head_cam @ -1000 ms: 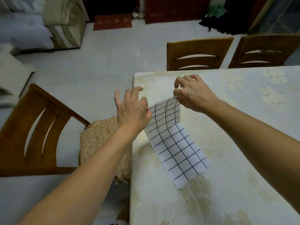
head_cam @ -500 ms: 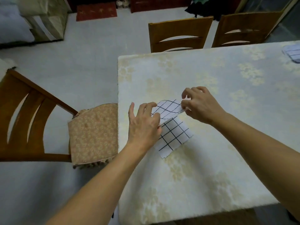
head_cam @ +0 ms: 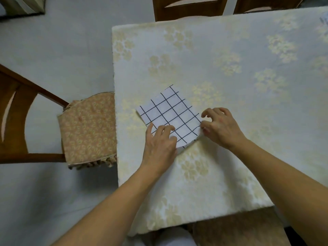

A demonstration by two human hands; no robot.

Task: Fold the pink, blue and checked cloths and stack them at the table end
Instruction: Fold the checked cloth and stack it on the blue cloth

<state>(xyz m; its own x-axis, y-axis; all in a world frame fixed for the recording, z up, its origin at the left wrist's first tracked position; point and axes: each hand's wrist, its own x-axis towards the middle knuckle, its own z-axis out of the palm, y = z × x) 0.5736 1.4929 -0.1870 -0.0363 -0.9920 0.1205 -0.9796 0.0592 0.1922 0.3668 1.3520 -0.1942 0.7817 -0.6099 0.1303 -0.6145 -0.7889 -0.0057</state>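
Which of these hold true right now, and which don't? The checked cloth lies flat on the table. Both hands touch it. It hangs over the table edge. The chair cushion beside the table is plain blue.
1. The checked cloth lies flat on the table. True.
2. The left hand and right hand both touch it. True.
3. It hangs over the table edge. False: it lies wholly on the tabletop.
4. The chair cushion is plain blue. False: it is tan with a leafy pattern.
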